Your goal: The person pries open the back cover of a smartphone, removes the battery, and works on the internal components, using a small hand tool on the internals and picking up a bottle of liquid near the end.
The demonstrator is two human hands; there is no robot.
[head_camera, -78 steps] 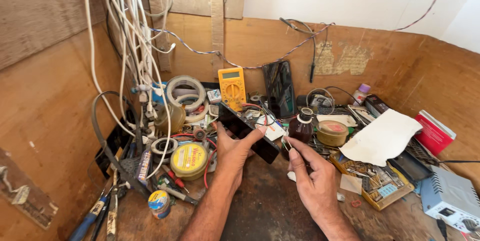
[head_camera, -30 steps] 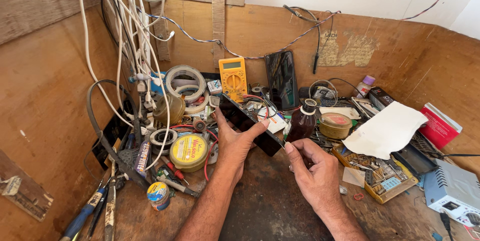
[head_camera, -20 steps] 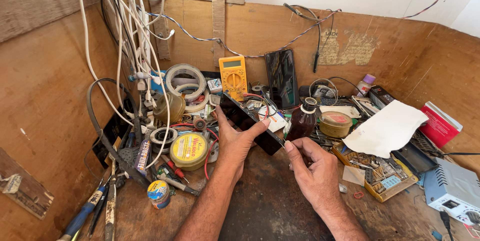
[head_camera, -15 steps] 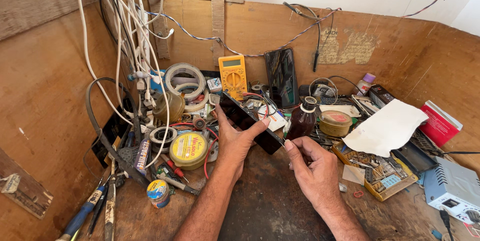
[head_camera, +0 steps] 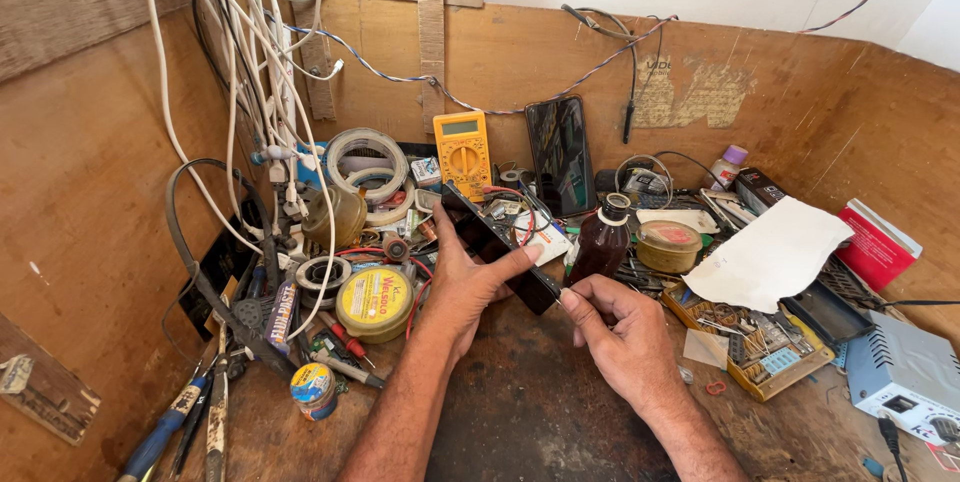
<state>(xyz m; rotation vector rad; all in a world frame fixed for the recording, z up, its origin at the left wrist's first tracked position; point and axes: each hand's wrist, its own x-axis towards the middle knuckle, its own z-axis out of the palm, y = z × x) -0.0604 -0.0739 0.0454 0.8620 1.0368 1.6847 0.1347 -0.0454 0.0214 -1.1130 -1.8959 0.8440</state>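
My left hand (head_camera: pixel 463 285) grips a flat black device (head_camera: pixel 492 243), tilted with its far end raised and red wires at its top. My right hand (head_camera: pixel 622 334) pinches the device's near lower corner between thumb and forefinger; whether a small tool sits in the pinch I cannot tell. A brown bottle (head_camera: pixel 601 240) stands just behind my right hand. Left of my left hand lies a round yellow tin (head_camera: pixel 374 299).
A yellow multimeter (head_camera: pixel 462 150) and a dark phone (head_camera: pixel 559 154) lean on the back wall. White cables (head_camera: pixel 262 62) hang at left over tape rolls (head_camera: pixel 366 166). Screwdrivers (head_camera: pixel 170 422) lie front left. A white paper (head_camera: pixel 771 253), a red box (head_camera: pixel 880 243) and a grey power supply (head_camera: pixel 908 372) sit right.
Both hands keep hold of the black device in nearly the same place; my right hand's fingers have shifted slightly at its lower corner. The view has drifted a little.
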